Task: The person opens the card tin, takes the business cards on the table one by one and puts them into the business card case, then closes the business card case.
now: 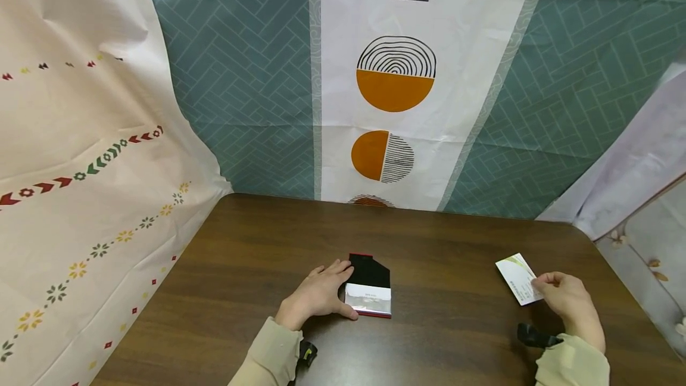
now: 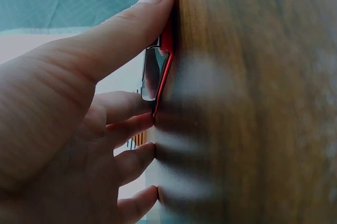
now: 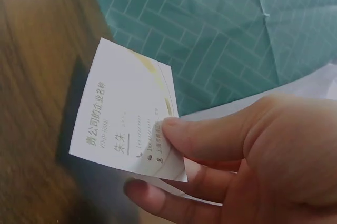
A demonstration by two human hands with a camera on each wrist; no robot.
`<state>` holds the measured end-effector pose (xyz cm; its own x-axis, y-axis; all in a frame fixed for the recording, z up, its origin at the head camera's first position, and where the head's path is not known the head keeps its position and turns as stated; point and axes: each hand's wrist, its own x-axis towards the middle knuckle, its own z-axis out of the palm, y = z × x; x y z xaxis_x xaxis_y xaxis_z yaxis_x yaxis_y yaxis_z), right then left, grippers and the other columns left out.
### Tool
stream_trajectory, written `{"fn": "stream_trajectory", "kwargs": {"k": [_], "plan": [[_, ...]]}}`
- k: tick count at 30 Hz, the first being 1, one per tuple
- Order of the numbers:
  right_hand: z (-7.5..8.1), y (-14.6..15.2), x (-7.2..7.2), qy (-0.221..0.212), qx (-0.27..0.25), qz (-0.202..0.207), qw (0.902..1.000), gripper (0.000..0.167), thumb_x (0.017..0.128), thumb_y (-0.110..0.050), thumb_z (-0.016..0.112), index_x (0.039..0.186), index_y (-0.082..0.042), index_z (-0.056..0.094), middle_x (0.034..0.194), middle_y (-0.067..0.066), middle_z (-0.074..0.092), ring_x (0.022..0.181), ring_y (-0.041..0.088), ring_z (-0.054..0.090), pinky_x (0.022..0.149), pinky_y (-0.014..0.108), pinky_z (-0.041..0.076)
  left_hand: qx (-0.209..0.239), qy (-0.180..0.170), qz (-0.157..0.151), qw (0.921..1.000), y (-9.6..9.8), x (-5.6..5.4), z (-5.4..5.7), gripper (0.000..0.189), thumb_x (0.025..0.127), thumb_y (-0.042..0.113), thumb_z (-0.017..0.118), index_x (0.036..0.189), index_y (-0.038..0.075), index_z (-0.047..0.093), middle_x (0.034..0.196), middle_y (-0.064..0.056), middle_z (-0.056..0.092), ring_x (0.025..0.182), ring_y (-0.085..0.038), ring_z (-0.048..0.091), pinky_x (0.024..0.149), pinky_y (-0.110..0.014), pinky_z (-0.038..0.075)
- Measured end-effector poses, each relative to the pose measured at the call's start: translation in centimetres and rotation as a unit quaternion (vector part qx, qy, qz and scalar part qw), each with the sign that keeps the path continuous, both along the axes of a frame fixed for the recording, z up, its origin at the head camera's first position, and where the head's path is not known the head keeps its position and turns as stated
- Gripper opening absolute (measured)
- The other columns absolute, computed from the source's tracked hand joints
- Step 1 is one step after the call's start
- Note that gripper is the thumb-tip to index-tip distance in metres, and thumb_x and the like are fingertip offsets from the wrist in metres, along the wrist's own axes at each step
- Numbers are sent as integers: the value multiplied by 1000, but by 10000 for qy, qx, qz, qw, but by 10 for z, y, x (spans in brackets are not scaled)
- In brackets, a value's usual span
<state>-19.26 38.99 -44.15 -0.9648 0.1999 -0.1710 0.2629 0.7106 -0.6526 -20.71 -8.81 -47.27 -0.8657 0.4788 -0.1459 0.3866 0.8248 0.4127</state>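
Note:
A business card case lies unfolded on the brown table, with a black flap at the far end, red edges and a silvery panel holding white cards at the near end. My left hand holds it from the left, thumb at the near corner and fingers along the side by the flap. In the left wrist view the thumb presses the red edge. Off to the right, my right hand pinches a white business card by one corner, tilted above the table. Printed text and yellow-green curves show on the card's face.
The brown wooden table ends at a patterned green and white cloth behind. A cream cloth with flower motifs hangs along the left, and a pale cloth on the right. Dark straps circle both wrists.

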Motion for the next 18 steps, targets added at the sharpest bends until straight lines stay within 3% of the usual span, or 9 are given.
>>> {"fn": "stream_trajectory", "kwargs": {"k": [8,18], "plan": [[9,-17,-6,378,177,201,9989,33,99,-26,53,99,6,60,89,11,57,83,25,45,67,34,33,-66,46,13,10000,0,-1,-2,98,73,57,79,150,9,41,157,-6,31,146,-25,23,115,-50,20],[21,-49,-14,735,321,418,9959,23,98,-19,57,99,4,61,86,10,60,79,24,49,63,33,35,-52,50,6,10000,-1,0,-3,98,73,57,79,150,9,41,157,-6,31,146,-25,22,115,-51,19]]}}
